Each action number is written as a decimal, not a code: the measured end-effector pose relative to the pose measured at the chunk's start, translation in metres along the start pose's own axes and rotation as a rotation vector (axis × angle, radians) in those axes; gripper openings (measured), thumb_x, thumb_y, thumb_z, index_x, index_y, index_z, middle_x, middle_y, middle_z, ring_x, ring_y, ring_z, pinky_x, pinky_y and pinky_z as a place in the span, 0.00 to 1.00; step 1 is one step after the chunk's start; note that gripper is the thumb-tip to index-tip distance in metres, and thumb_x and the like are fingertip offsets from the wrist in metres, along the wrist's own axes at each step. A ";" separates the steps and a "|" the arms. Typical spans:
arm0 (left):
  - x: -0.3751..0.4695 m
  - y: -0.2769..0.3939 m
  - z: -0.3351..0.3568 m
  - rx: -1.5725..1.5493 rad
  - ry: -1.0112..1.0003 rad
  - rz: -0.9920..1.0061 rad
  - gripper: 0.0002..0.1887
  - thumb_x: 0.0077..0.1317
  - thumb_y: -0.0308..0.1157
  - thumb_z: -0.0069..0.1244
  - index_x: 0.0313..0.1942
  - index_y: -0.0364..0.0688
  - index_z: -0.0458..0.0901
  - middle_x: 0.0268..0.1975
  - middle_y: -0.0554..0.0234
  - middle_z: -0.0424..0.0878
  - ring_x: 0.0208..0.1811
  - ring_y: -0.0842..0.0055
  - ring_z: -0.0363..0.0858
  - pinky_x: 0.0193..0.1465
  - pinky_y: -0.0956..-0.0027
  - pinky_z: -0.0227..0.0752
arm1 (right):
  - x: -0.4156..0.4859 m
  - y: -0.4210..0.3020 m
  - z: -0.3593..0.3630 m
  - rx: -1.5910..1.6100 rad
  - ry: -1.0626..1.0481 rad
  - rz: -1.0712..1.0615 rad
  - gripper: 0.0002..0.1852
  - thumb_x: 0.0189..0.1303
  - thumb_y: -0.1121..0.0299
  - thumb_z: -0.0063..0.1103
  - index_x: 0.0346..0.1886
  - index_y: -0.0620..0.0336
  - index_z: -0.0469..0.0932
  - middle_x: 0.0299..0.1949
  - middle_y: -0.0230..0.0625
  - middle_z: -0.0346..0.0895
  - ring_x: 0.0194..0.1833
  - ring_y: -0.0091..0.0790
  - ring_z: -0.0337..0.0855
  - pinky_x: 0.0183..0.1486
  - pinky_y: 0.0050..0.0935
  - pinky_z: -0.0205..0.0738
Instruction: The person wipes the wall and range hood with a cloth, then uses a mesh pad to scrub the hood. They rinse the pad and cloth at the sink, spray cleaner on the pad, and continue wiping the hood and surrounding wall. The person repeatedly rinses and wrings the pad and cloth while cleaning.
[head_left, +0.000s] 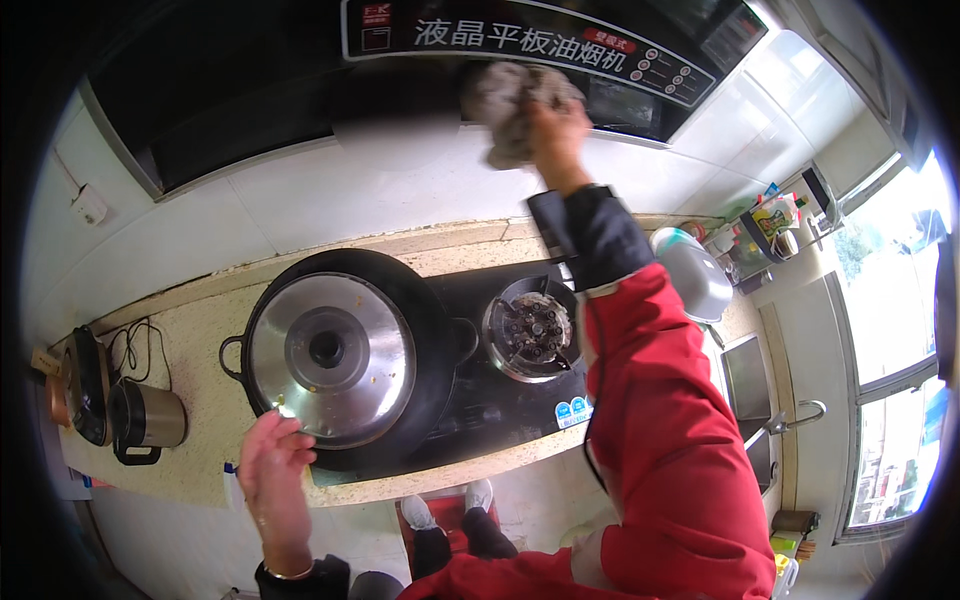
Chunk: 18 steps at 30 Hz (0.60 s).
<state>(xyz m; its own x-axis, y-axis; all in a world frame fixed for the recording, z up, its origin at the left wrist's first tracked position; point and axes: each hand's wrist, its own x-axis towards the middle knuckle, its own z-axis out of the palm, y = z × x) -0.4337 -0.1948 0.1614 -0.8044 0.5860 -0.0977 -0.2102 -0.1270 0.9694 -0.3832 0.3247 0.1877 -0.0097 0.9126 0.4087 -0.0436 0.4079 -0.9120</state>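
My right hand (561, 139) is raised and grips a crumpled grey cloth (506, 105), blurred by motion. The cloth lies over the lower front edge of a black range hood (247, 97), below its printed label strip. Lower left, my left hand (276, 476) is held near the front rim of a large black wok (442, 375), with its fingers loosely bent and nothing plainly in them. A steel lid with a black knob (337, 292) covers the wok and carries small food specks. The wok stands on the left side of a black gas cooktop (480, 427).
A bare burner (536, 328) is right of the wok. An electric kettle (154, 416) and a dark appliance (86, 386) stand on the left counter. Farther right are a grey basin (694, 277), a loaded wall rack (765, 232) and a sink (746, 375) with a faucet.
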 end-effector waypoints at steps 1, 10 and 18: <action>-0.001 0.000 -0.007 0.043 0.022 -0.013 0.19 0.68 0.32 0.41 0.57 0.36 0.70 0.48 0.56 0.77 0.43 0.76 0.77 0.46 0.74 0.71 | 0.022 0.004 -0.035 -0.144 0.026 -0.132 0.23 0.45 0.60 0.71 0.42 0.64 0.79 0.39 0.42 0.82 0.39 0.36 0.81 0.44 0.33 0.76; -0.009 0.008 -0.072 0.156 0.332 -0.052 0.19 0.70 0.35 0.41 0.58 0.37 0.70 0.47 0.64 0.78 0.40 0.82 0.74 0.45 0.76 0.65 | 0.067 0.034 -0.118 -0.472 0.111 -0.202 0.24 0.45 0.70 0.67 0.49 0.63 0.74 0.42 0.44 0.80 0.42 0.38 0.82 0.44 0.34 0.76; -0.024 0.021 -0.108 0.022 0.317 0.044 0.19 0.70 0.33 0.42 0.58 0.37 0.70 0.45 0.66 0.78 0.40 0.83 0.73 0.46 0.77 0.66 | -0.079 -0.030 0.043 -0.374 -0.024 -0.246 0.27 0.38 0.63 0.70 0.44 0.65 0.75 0.40 0.48 0.81 0.42 0.47 0.81 0.49 0.35 0.73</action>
<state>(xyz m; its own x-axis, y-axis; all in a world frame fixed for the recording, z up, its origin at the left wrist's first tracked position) -0.4790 -0.2978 0.1593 -0.9462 0.3014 -0.1179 -0.1624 -0.1271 0.9785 -0.4240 0.2395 0.1849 -0.0681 0.7882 0.6117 0.3171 0.5984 -0.7358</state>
